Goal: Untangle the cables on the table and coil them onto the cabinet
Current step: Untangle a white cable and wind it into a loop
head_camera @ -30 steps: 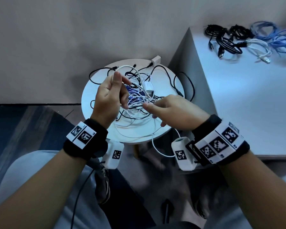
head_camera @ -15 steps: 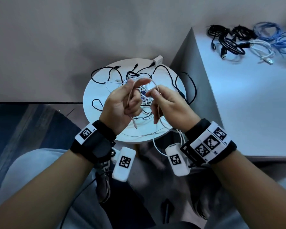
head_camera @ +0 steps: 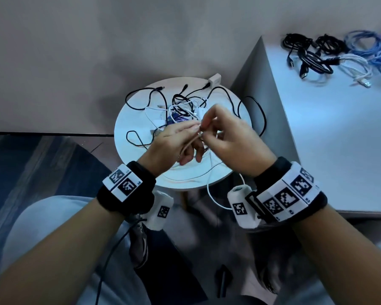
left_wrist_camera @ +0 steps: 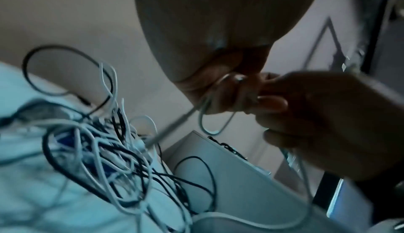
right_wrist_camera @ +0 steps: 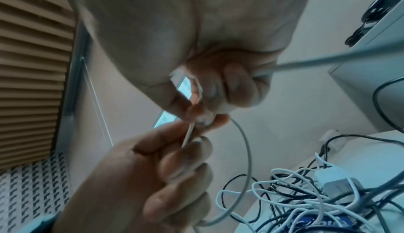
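A tangle of black and white cables (head_camera: 180,106) lies on the round white table (head_camera: 123,124). Above its near side my left hand (head_camera: 185,134) and right hand (head_camera: 209,126) meet fingertip to fingertip. Both pinch one thin white cable (head_camera: 207,186), which hangs over the table's front edge. In the left wrist view a small loop of this white cable (left_wrist_camera: 210,129) hangs below my left hand (left_wrist_camera: 218,89). In the right wrist view the white cable (right_wrist_camera: 245,143) curves down from my right hand (right_wrist_camera: 205,108) towards the tangle (right_wrist_camera: 306,202). The white cabinet (head_camera: 328,139) stands to the right.
Coiled black cables (head_camera: 306,53), a white coil (head_camera: 356,67) and blue coils (head_camera: 372,47) lie at the cabinet's far end. A white power adapter (head_camera: 215,79) sits at the table's far edge. A blue-labelled item (head_camera: 178,118) lies under the tangle. My knees and a shoe are below.
My hands have come together over the table. The left hand turned from holding up a loop to pinching the white cable beside the right hand's fingertips.
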{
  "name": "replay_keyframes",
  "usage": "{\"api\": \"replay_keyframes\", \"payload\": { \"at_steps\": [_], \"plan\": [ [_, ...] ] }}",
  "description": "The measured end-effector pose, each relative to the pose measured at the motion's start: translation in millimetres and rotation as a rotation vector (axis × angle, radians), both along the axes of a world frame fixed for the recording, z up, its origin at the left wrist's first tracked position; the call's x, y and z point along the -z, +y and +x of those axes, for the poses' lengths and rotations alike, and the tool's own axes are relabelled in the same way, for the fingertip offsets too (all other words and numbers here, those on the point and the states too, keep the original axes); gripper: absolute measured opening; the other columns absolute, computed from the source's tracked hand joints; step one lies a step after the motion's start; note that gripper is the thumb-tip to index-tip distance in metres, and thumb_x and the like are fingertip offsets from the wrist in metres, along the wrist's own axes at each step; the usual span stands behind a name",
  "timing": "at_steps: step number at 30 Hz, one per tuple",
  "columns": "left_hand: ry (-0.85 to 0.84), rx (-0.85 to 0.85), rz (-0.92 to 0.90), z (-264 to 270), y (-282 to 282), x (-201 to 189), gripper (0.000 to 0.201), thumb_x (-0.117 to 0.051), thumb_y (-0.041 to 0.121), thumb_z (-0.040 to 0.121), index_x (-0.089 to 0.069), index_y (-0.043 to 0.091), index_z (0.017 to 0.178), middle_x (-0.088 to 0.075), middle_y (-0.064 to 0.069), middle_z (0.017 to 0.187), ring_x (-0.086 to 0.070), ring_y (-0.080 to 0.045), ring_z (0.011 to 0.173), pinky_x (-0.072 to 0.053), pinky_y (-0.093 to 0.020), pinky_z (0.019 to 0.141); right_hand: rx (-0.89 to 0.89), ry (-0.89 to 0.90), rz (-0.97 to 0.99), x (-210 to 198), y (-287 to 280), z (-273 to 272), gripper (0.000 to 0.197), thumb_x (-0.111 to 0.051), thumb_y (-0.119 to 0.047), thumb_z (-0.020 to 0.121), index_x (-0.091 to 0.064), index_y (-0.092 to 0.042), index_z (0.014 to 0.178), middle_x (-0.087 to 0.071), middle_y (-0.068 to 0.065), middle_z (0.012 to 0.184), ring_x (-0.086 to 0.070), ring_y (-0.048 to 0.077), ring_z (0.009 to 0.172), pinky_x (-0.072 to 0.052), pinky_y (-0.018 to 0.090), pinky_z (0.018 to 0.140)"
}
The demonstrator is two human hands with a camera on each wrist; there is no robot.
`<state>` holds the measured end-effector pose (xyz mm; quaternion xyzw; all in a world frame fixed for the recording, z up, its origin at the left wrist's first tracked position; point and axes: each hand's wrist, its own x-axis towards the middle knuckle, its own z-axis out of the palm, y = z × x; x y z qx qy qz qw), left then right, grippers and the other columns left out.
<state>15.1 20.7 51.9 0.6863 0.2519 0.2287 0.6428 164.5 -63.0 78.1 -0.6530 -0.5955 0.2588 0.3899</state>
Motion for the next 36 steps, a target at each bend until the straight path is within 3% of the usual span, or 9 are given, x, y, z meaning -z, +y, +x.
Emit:
{"api": "replay_keyframes", "payload": {
  "at_steps": [3, 7, 9, 11, 17, 20, 24, 30, 36],
  "plan": [
    [-0.024, -0.025, -0.069, 3, -2, -4, 0.039, -0.041, 0.028, 0.101, -0.050, -0.010, 0.103, -0.045, -0.008, 0.055, -0.028, -0.020, 0.050, -0.017, -0.031, 0.046, 0.120, 0.022, 0.138, 3, 2, 1, 0.011, -0.065, -0.020, 0.094, -0.053, -0.019, 0.094, -0.059, -0.009, 0.074, -0.051, 0.006, 0.061, -0.044, 0.029, 0.065],
    [0.009, -0.004, -0.061, 1, 4, -5, 0.043, -0.043, 0.026, 0.099, -0.053, -0.016, 0.102, -0.041, -0.004, 0.050, -0.030, -0.014, 0.044, -0.022, -0.024, 0.042, 0.195, -0.154, 0.241, 11, 1, -8, 0.014, -0.060, -0.028, 0.097, -0.062, -0.018, 0.107, -0.054, -0.015, 0.077, -0.049, 0.004, 0.066, -0.050, 0.038, 0.069],
    [-0.001, 0.038, -0.133, -2, 6, -4, 0.036, -0.042, 0.025, 0.099, -0.061, -0.005, 0.091, -0.038, -0.003, 0.046, -0.025, -0.016, 0.041, -0.019, -0.026, 0.043, 0.197, -0.280, 0.223, 12, 1, -4, 0.023, -0.058, -0.037, 0.098, -0.066, -0.021, 0.112, -0.054, -0.015, 0.086, -0.051, 0.004, 0.074, -0.048, 0.036, 0.071],
    [-0.043, 0.080, -0.269, -6, 7, -4, 0.035, -0.040, 0.024, 0.101, -0.063, 0.004, 0.083, -0.034, -0.002, 0.044, -0.019, -0.017, 0.040, -0.017, -0.027, 0.042, 0.163, -0.347, 0.111, 9, 2, 4, 0.027, -0.055, -0.044, 0.099, -0.070, -0.022, 0.099, -0.058, -0.008, 0.091, -0.054, 0.008, 0.078, -0.044, 0.035, 0.071],
    [-0.131, 0.191, -0.574, -9, 7, -11, 0.039, -0.036, 0.028, 0.099, -0.059, 0.011, 0.074, -0.037, 0.001, 0.040, -0.048, -0.021, 0.032, -0.039, -0.024, 0.040, 0.110, 0.032, 0.074, 6, 3, 0, 0.040, -0.049, -0.035, 0.105, -0.055, -0.010, 0.073, -0.063, 0.003, 0.056, -0.051, 0.009, 0.049, -0.041, 0.025, 0.056],
    [-0.134, 0.196, -0.610, -9, 6, -14, 0.040, -0.035, 0.028, 0.099, -0.059, 0.011, 0.072, -0.038, 0.001, 0.039, -0.058, -0.027, 0.039, -0.047, -0.026, 0.045, 0.169, 0.114, 0.111, 10, 3, -4, 0.042, -0.048, -0.036, 0.105, -0.058, -0.008, 0.075, -0.064, 0.001, 0.055, -0.055, 0.018, 0.051, -0.038, 0.026, 0.053],
    [-0.152, 0.201, -0.633, -10, 7, -13, 0.039, -0.033, 0.025, 0.101, -0.057, 0.012, 0.073, -0.038, 0.003, 0.039, -0.062, -0.026, 0.044, -0.048, -0.027, 0.050, 0.197, 0.152, 0.121, 11, 5, -1, 0.042, -0.048, -0.036, 0.105, -0.055, -0.014, 0.070, -0.065, 0.000, 0.054, -0.046, 0.008, 0.047, -0.033, 0.020, 0.052],
    [-0.224, 0.233, -0.688, -10, 5, -12, 0.039, -0.031, 0.024, 0.104, -0.057, 0.013, 0.076, -0.036, 0.007, 0.037, -0.072, -0.028, 0.066, -0.057, -0.037, 0.087, 0.235, 0.262, 0.131, 17, 10, 1, 0.043, -0.048, -0.041, 0.103, -0.048, -0.016, 0.069, -0.051, -0.001, 0.045, -0.049, 0.019, 0.044, -0.036, 0.031, 0.052],
    [-0.283, 0.301, -0.760, -10, 7, -10, 0.038, -0.031, 0.027, 0.105, -0.057, 0.011, 0.084, -0.038, 0.010, 0.037, -0.036, -0.010, 0.033, -0.048, -0.026, 0.057, 0.206, 0.296, 0.023, 21, 11, 0, 0.042, -0.041, -0.041, 0.106, -0.044, -0.019, 0.070, -0.056, 0.002, 0.045, -0.053, 0.021, 0.039, -0.031, 0.028, 0.046]
  ]
}}
